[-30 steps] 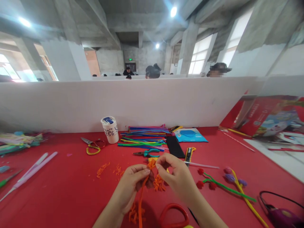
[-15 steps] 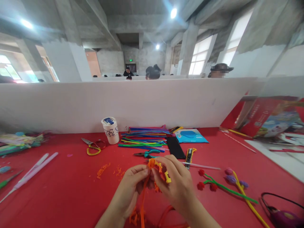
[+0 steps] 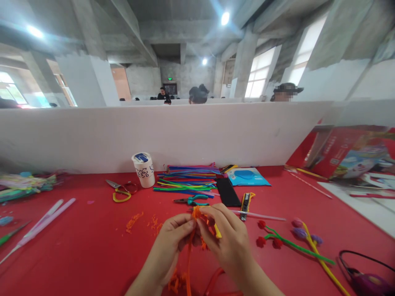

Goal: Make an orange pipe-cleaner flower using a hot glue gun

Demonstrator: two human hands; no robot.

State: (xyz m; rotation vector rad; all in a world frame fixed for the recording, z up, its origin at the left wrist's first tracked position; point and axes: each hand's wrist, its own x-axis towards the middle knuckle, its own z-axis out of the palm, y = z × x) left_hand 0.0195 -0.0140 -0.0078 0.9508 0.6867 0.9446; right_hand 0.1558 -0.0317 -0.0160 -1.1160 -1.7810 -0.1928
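Both hands meet over the middle of the red table around an orange pipe cleaner (image 3: 189, 267). Its upper end is bunched into a small fuzzy tuft, and the long tail hangs down between my wrists. My left hand (image 3: 175, 235) pinches it just below the tuft with thumb and fingertips. From the other side my right hand (image 3: 226, 230) closes thumb and forefinger on the tuft. A yellow object (image 3: 218, 231) shows partly behind my right fingers; its kind is hidden. Orange fuzz clippings (image 3: 175, 280) lie below my hands, beside a red strand (image 3: 212, 281).
Pliers (image 3: 193, 200), a utility knife (image 3: 245, 205), a black phone-like slab (image 3: 227, 191) and coloured pipe cleaners (image 3: 188, 176) lie beyond my hands. Scissors (image 3: 121, 193) and a white cup (image 3: 144, 170) stand left. Pompom stems (image 3: 296, 246) lie right. A white partition (image 3: 185, 135) closes the back.
The hanging orange tail has swung slightly to the right. My right hand has tilted a little, covering more of the yellow object; both hands keep their hold.
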